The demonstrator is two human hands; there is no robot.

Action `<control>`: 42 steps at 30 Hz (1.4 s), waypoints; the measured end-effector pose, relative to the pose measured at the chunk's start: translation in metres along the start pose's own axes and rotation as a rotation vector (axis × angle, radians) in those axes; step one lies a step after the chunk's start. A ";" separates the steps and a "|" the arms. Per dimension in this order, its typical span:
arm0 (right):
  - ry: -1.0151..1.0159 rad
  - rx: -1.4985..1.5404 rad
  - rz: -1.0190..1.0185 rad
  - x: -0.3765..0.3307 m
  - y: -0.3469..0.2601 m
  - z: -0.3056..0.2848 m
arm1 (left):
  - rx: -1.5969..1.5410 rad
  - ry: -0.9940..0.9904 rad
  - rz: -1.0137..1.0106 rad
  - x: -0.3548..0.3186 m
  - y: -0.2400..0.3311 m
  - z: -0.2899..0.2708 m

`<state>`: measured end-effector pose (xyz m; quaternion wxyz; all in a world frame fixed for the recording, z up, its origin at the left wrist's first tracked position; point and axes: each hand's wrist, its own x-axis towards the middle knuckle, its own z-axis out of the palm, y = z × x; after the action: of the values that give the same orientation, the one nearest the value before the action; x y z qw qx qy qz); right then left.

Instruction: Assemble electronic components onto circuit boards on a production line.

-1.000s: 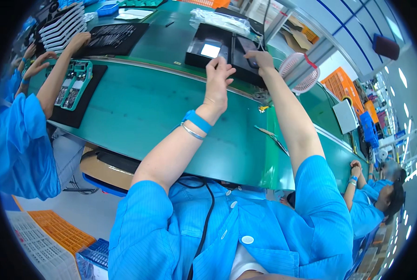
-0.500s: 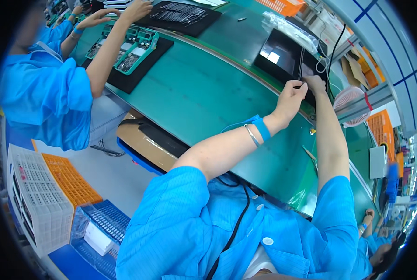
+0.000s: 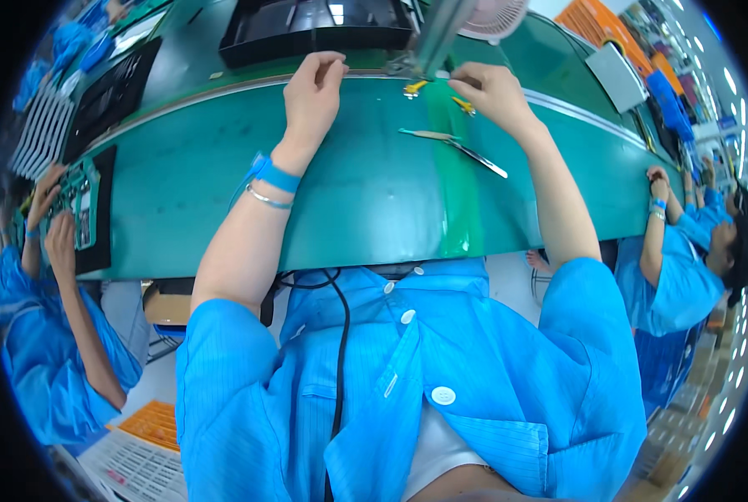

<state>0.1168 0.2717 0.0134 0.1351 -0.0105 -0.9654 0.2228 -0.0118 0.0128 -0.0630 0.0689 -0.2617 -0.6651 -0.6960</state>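
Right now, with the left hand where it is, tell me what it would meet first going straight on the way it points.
The left hand would probably meet the near wall of the black box; its height is unclear, so it might pass over.

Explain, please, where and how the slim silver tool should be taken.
Probably pinch the silver tool at mid-length from above, with the right hand: it lies flat and slantwise, both long edges exposed, while its upper-left end meets a beige stick.
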 end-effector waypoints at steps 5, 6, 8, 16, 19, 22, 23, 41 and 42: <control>-0.309 0.291 0.113 -0.053 0.048 0.000 | 0.363 -0.386 0.351 -0.038 0.022 0.027; -0.365 0.330 0.093 -0.059 0.043 0.004 | 0.415 -0.444 0.452 -0.044 0.025 0.032; -0.405 0.172 0.051 -0.060 0.025 0.007 | 0.488 -0.533 0.525 -0.056 0.024 0.041; -0.335 0.196 -0.006 -0.079 0.048 0.014 | 0.628 -0.562 0.506 -0.069 0.001 0.068; -0.282 0.255 0.013 -0.081 0.044 0.010 | 0.683 -0.489 0.471 -0.066 -0.004 0.066; -0.280 0.304 0.017 -0.077 0.045 0.014 | 0.704 -0.485 0.430 -0.063 -0.002 0.057; -0.235 0.367 0.024 -0.076 0.052 0.017 | 0.692 -0.489 0.409 -0.062 -0.004 0.057; -0.066 1.420 0.425 -0.055 0.088 0.046 | 0.555 -0.504 0.383 -0.061 0.007 0.043; -0.054 1.419 0.431 -0.056 0.092 0.044 | 0.548 -0.513 0.387 -0.061 0.006 0.045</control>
<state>0.1555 0.3310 -0.0792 0.0391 -0.1044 -0.5689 0.8148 0.0553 0.0401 -0.0868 0.0977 -0.5187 -0.7597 -0.3799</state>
